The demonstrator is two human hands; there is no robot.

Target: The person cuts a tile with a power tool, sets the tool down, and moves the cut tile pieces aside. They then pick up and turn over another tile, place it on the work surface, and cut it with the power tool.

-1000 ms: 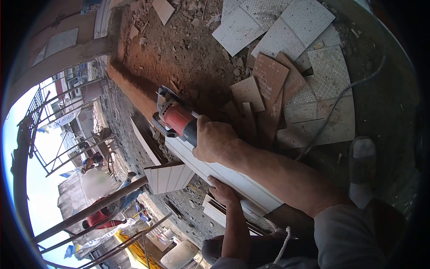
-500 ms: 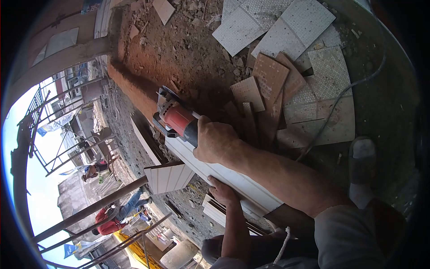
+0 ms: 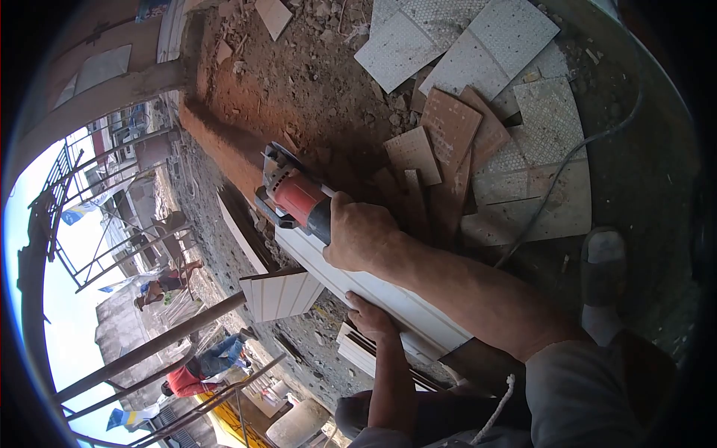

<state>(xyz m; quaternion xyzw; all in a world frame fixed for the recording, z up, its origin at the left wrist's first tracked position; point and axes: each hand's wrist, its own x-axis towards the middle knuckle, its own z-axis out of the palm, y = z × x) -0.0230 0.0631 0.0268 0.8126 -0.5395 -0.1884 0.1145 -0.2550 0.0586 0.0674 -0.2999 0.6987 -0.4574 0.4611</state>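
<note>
My right hand (image 3: 364, 233) is wrapped round the dark rear body of a red angle grinder (image 3: 296, 196). The grinder's disc end (image 3: 280, 158) points up and left, over the far end of a long white tile strip (image 3: 373, 287). Lower down, my left hand (image 3: 371, 318) grips the near edge of that strip, its fingers partly hidden. A striped white tile piece (image 3: 282, 296) lies just left of the strip. Below my left hand is a stack of thin tiles (image 3: 358, 351).
Patterned white tiles (image 3: 489, 48) and brown tile pieces (image 3: 450, 127) lie on the dirt at upper right. A power cord (image 3: 556, 175) crosses them. My foot (image 3: 603, 265) rests at right. Poles (image 3: 149, 347) and a person in red (image 3: 187, 379) are at lower left.
My hands, the grinder and the tile strip stay almost in place. A hanging pale cord near my lap has swung right. The person in red in the background has shifted and bent lower.
</note>
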